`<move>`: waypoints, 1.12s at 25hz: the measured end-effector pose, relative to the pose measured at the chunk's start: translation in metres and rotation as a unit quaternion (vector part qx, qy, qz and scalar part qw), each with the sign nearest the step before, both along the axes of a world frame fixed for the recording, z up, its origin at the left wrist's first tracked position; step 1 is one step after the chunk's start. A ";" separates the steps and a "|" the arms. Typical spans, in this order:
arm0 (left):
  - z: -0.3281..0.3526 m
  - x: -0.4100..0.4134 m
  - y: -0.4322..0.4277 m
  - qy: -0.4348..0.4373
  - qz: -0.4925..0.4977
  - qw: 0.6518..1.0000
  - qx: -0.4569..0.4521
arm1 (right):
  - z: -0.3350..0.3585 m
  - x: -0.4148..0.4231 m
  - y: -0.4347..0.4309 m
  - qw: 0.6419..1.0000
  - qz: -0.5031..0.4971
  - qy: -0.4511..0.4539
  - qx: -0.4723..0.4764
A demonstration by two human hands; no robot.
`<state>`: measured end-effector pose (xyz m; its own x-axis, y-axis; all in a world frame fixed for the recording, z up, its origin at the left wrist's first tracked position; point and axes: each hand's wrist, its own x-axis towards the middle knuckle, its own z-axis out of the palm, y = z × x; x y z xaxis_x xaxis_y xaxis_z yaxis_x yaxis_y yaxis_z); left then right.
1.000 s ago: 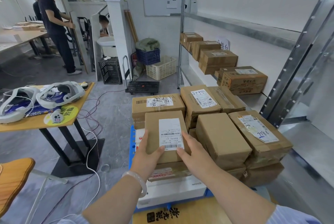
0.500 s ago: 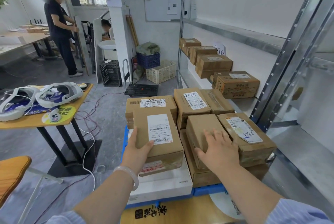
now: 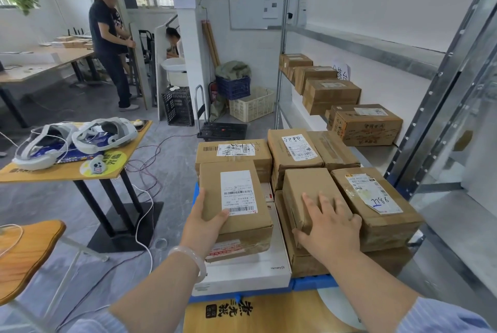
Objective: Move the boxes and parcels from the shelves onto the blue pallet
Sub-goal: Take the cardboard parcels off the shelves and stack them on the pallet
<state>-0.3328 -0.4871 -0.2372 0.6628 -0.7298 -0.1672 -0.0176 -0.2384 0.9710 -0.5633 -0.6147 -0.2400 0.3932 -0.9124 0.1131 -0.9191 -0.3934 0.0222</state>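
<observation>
Several brown cardboard boxes are stacked on the blue pallet [image 3: 309, 283] in front of me. My left hand [image 3: 205, 221] grips the near left corner of a labelled box [image 3: 235, 195] lying on top of the left stack. My right hand [image 3: 329, 227] lies flat with spread fingers on a plain brown box [image 3: 309, 187] to its right. A box with a handwritten label [image 3: 376, 203] sits at the right of the stack. Several more boxes [image 3: 365, 124] stand on the metal shelf [image 3: 376, 154] behind.
A small wooden table [image 3: 67, 168] with headsets stands to the left, cables trailing on the floor. A folding hand trolley [image 3: 222, 131], crates and baskets sit beyond the pallet. A person [image 3: 110, 47] stands at the back left. A wooden board [image 3: 255, 314] lies at my feet.
My right hand left the labelled box and moved right onto the plain brown box. The labelled box has come down onto the left stack, with my left hand still on it.
</observation>
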 end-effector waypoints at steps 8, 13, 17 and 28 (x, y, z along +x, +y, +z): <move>0.017 0.040 0.014 0.003 0.106 0.994 0.006 | 0.005 0.036 0.019 0.993 0.095 -0.055 -0.044; 0.041 0.076 0.023 -0.049 0.172 0.983 -0.046 | -0.002 0.076 0.045 0.978 0.202 -0.039 -0.044; 0.060 0.087 0.021 -0.098 0.180 0.977 -0.061 | -0.022 0.095 0.060 0.972 0.235 0.004 0.019; 0.075 0.031 -0.028 -0.042 0.070 0.991 -0.105 | -0.011 0.050 0.041 0.939 0.168 -0.298 -0.040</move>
<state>-0.3017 -0.5146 -0.1623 0.7647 -0.6432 0.0387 -0.0818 -0.0373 0.9960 -0.5134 -0.5741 -0.2509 0.5033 -0.7272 0.4668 -0.6019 -0.6826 -0.4144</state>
